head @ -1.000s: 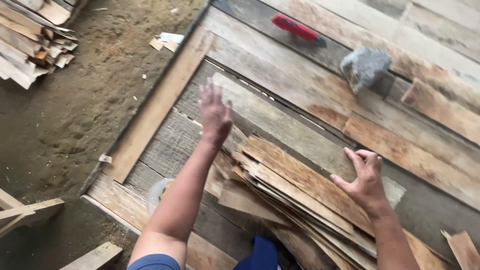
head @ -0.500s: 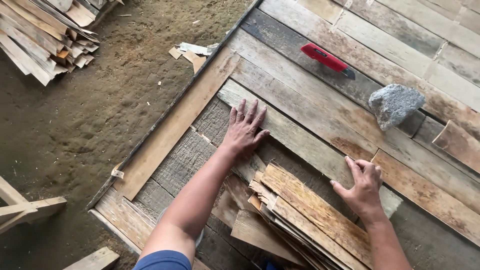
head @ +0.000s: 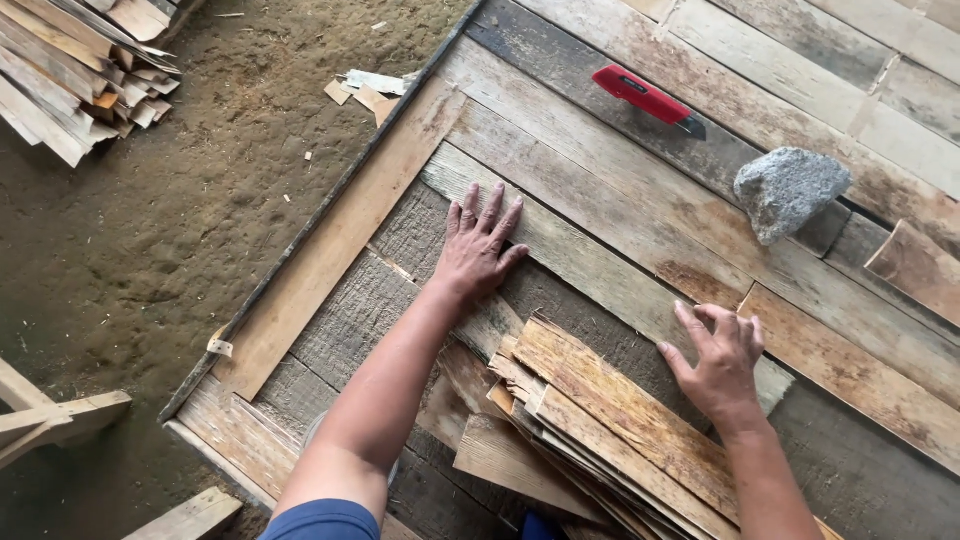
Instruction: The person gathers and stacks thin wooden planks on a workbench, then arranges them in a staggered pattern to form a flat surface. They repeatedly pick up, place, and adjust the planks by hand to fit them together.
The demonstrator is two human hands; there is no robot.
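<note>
Done: long grey strip laid among the planks | your left hand flat on it, fingers spread | right hand fingers curled, pressing its near-right end | left: stack of strips waiting near you.

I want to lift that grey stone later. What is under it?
The stone sits on weathered planks, straddling a dark gap between two of them, right of the red knife. The wood directly beneath it is covered, so its state cannot be seen.

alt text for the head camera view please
Left hand lies flat on a grey wood strip on a plank platform; right hand presses the same strip beside a veneer stack. A red knife and stone lie beyond.
</note>
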